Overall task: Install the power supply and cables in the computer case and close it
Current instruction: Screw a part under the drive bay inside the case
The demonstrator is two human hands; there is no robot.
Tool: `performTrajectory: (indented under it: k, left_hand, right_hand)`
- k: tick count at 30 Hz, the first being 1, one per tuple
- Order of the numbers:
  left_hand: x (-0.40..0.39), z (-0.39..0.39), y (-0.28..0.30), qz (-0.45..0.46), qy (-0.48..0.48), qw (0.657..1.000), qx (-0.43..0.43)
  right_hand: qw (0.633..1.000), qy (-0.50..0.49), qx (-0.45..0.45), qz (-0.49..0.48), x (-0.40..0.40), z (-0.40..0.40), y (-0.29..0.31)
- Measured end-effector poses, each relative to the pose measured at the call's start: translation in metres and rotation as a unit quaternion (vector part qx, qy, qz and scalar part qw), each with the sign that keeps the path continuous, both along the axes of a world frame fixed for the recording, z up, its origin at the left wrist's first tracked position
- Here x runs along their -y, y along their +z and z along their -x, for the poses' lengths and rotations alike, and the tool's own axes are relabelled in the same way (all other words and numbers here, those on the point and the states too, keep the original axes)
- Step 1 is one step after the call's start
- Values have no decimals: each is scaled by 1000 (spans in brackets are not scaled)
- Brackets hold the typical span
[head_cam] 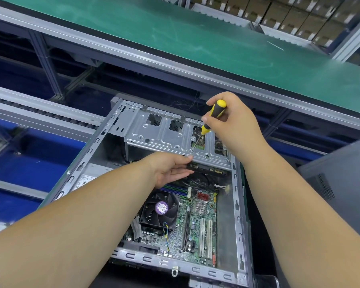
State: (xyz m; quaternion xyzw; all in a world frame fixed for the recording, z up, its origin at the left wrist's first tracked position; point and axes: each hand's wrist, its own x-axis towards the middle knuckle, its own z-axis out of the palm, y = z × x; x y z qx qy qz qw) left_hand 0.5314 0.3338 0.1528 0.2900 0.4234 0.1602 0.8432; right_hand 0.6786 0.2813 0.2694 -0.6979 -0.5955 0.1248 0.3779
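An open computer case point(87, 154) lies on its side in front of me, its motherboard point(197, 223) and black CPU fan point(160, 210) exposed. A silver drive cage point(164, 134) spans the case's far end. My right hand point(235, 123) grips a yellow-and-black screwdriver point(213, 115) whose tip stands on a screw point(192, 150) at the cage's near edge. My left hand point(170, 167) reaches under that edge, fingers straight, touching a black drive point(206, 169) that sits beneath the cage. A labelled grey box point(85, 180) shows behind my left forearm.
A green-topped bench point(216, 42) runs across the back with an aluminium edge. A roller conveyor rail point(40, 113) lies at left over blue bins point(29, 167). A dark grey case panel point(341, 183) stands at right. Cardboard boxes point(299, 13) fill shelves at the top right.
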Motion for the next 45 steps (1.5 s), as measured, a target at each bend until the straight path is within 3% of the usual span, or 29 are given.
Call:
performTrajectory:
  k: [5, 12, 17, 21, 23, 25, 27, 29, 35, 40, 45]
  left_hand:
    - [0, 1, 1, 1, -1, 1000, -4]
    - [1, 1, 3, 1, -3, 1000, -4]
    - [1, 1, 3, 0, -2, 1000, -5]
    - [1, 1, 2, -2, -2, 1000, -6]
    - [1, 1, 2, -2, -3, 1000, -6]
    - [1, 1, 3, -3, -5, 1000, -4]
    - [1, 1, 3, -4, -6, 1000, -2]
    - [1, 1, 2, -5, -8, 1000, -2]
    - [1, 1, 3, -3, -6, 1000, -2]
    - [1, 1, 1, -4, -7, 1000, 0]
    - [0, 1, 1, -2, -7, 1000, 0]
  right_hand:
    - [998, -49, -31, -24, -5, 6, -8]
    - [984, 56, -167, -10, -2, 0, -3]
    - [994, 34, -94, -43, -1, -5, -3]
    - [988, -28, 137, -58, -3, 0, -1]
    - [977, -27, 203, -51, -3, 3, 1]
    - [987, 8, 160, -21, -3, 3, 2]
    - [998, 58, 24, 12, -2, 3, 4]
    - [995, 87, -37, 8, 0, 1, 5]
    - [988, 25, 136, -63, -2, 5, -4]
    - [998, 57, 1, -23, -2, 1, -3]
    - [989, 5, 135, -62, -1, 3, -7]
